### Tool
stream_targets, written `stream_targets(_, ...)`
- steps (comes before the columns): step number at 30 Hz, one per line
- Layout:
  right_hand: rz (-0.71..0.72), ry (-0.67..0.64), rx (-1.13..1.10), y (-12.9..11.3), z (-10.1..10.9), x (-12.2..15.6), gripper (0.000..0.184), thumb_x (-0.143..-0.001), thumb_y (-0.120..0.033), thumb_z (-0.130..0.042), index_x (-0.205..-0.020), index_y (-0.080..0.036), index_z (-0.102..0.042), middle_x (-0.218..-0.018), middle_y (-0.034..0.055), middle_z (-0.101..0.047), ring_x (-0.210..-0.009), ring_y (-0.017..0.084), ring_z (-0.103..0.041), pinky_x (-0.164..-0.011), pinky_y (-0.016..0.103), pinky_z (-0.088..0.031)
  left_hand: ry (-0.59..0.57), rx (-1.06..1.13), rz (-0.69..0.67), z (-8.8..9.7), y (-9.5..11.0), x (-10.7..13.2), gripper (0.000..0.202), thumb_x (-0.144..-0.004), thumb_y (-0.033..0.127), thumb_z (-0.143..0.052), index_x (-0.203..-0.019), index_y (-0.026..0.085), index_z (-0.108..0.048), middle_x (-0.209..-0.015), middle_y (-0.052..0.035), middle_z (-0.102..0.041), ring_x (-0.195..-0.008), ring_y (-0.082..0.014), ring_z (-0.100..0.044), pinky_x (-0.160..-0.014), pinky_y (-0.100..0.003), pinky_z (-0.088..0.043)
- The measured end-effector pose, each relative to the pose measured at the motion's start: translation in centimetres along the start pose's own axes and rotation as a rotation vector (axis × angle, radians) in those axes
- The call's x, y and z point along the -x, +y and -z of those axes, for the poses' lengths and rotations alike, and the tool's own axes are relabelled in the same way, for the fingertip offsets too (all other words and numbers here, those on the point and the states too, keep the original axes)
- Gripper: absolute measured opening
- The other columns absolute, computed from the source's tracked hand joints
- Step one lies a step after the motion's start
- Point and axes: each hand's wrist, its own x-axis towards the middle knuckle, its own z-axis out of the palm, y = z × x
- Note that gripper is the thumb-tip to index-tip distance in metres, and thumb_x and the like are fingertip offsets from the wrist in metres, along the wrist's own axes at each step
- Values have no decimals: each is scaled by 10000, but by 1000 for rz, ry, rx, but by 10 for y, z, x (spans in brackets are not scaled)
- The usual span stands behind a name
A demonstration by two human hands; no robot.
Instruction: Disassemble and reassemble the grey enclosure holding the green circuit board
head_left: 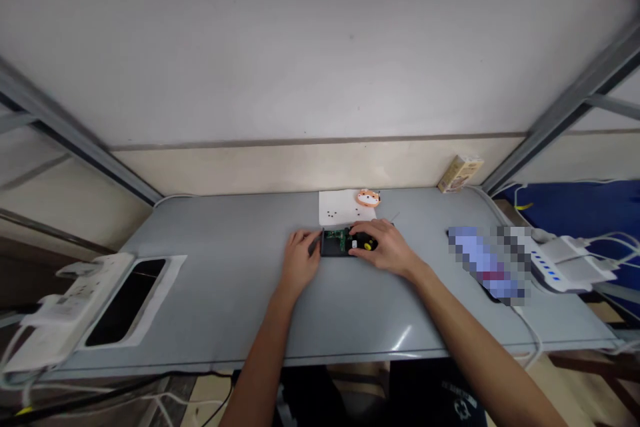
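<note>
At twelve o'clock, our right hand (387,245) clamps its fingers on the three-o'clock end of an open circuit-board case (334,249). Our left hand (301,257) is at nine; whether it grips, we cannot tell.

Casing (331,251): matt dark plastic. Surface (225,287): smooth, faintly glossy. Sheet (343,209): matt paper. Phone (127,300): glossy screen. Frame (563,109): painted metal.
</note>
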Motion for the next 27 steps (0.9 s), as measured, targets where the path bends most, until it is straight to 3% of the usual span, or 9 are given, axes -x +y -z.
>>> stream_targets(11,41,-93,106,4,0,3,405,-834,-382,-798,-1214,-298,-687,-1185,37,-754,-972,253,-578,-897,416,-450,-11,-20,-21,0,0,1,304,-958,210,-547,-1206,232,-722,-1048,-79,-692,-1032,-264,-579,-972,-426,-486)
stream_targets(20,57,-51,111,1,0,3,351,-856,-355,-773,-1189,-279,-693,-1302,26,-716,-981,249,-571,-917,410,-433,-5,-38,-31,-3,-3,-3,292,-939,219,-556,-1193,209,-701,-988,-72,-685,-995,-267,-580,-943,-417,-469)
stream_targets(27,59,-50,101,-1,-1,3,350,-846,-296,-778,-1184,-285,-690,-1235,21,-738,-949,243,-567,-909,400,-431,-40,-59,-33,-1,1,-3,323,-972,226,-522,-1257,198,-672,-1028,-82,-684,-991,-260,-579,-920,-406,-461)
